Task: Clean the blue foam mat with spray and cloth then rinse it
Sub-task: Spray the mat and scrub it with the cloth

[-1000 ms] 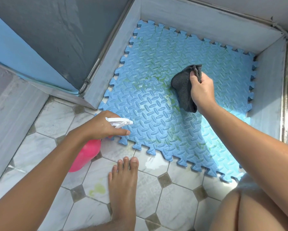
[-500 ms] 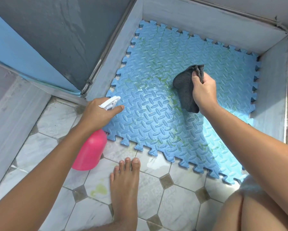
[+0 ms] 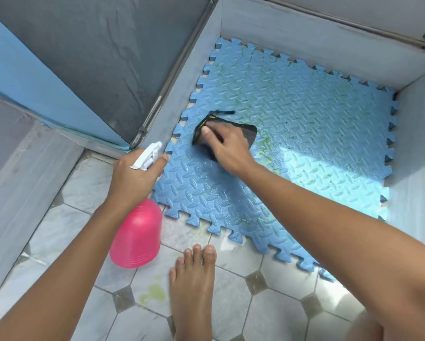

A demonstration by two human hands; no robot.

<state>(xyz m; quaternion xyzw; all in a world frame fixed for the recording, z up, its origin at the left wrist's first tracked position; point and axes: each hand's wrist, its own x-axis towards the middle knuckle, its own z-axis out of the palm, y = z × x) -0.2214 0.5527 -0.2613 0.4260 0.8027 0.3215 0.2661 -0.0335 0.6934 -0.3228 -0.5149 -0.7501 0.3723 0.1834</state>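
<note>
The blue foam mat (image 3: 305, 148) lies in a corner between grey walls, with green smears and a wet sheen across it. My right hand (image 3: 227, 145) presses a dark cloth (image 3: 249, 134) onto the mat near its left edge, fingers curled over the cloth. My left hand (image 3: 135, 175) grips the white trigger head of a pink spray bottle (image 3: 137, 237), held upright just off the mat's left corner, nozzle toward the wall.
White marble floor tiles (image 3: 231, 303) with grey diamond insets lie in front of the mat. My bare foot (image 3: 194, 286) stands on them near the mat's front edge. A greenish spot (image 3: 154, 292) marks a tile. A grey door (image 3: 103, 57) stands at left.
My right hand has carried the cloth from the mat's middle down to its left side and pressed it flat. The left hand has tipped the spray bottle upright and lifted it a little.
</note>
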